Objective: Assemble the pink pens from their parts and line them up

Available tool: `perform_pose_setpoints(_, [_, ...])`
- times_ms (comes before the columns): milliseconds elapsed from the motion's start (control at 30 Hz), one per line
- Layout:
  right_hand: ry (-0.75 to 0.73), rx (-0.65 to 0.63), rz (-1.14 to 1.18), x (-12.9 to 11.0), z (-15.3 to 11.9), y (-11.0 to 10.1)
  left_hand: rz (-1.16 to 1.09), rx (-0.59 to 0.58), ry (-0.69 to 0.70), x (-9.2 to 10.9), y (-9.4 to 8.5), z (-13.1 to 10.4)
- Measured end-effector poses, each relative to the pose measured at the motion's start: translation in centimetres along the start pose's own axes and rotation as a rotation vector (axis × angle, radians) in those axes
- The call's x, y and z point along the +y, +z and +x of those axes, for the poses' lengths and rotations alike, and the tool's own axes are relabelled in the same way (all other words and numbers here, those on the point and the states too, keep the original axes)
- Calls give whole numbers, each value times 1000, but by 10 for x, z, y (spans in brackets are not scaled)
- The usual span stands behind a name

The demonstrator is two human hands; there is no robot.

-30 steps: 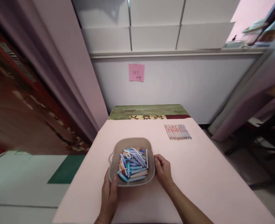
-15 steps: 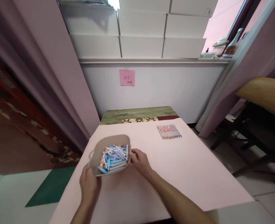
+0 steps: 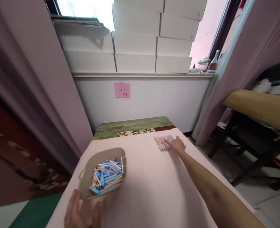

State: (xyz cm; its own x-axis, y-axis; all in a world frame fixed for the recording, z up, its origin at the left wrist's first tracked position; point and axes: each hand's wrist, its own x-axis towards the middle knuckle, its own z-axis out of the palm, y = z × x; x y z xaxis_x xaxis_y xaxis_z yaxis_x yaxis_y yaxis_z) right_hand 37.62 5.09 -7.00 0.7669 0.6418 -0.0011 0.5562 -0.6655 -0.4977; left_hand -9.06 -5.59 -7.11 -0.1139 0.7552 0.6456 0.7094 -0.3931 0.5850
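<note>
A grey plastic basket (image 3: 89, 172) stands on the left of the pale pink table cover (image 3: 144, 186). Inside it lie many short marker parts (image 3: 109, 175) in blue, purple and orange, with thin white sticks among them. My left hand (image 3: 81, 212), somewhat blurred, is just in front of the basket's near left corner, thumb and fingers apart, holding nothing. At the far right of the cover lies a flat row of slim pens (image 3: 161, 144). My right hand (image 3: 177, 145) rests over the right end of that row with fingers spread, covering some pens; a grip on them does not show.
Beyond the cover is the table's green patterned end (image 3: 132, 126), close to the wall. A pink note (image 3: 122, 90) is stuck there, below white boxes (image 3: 135, 63) on a ledge. To the right stand a wooden table (image 3: 258, 104) and a dark chair (image 3: 244, 136).
Both hands have come off the basket. The right has moved forward and right to the row of pens; the left has drawn back slightly. The camera view has tilted up and shifted right.
</note>
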Motion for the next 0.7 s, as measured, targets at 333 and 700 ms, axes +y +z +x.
perform_pose_setpoints(333, [-119, -95, -176, -30, 3, 42, 281, -102, 407, 16, 38, -15])
perform_pose_setpoints(700, [-808, -305, -226, -13, -50, 17, 366, -200, 428, 3, 32, 6])
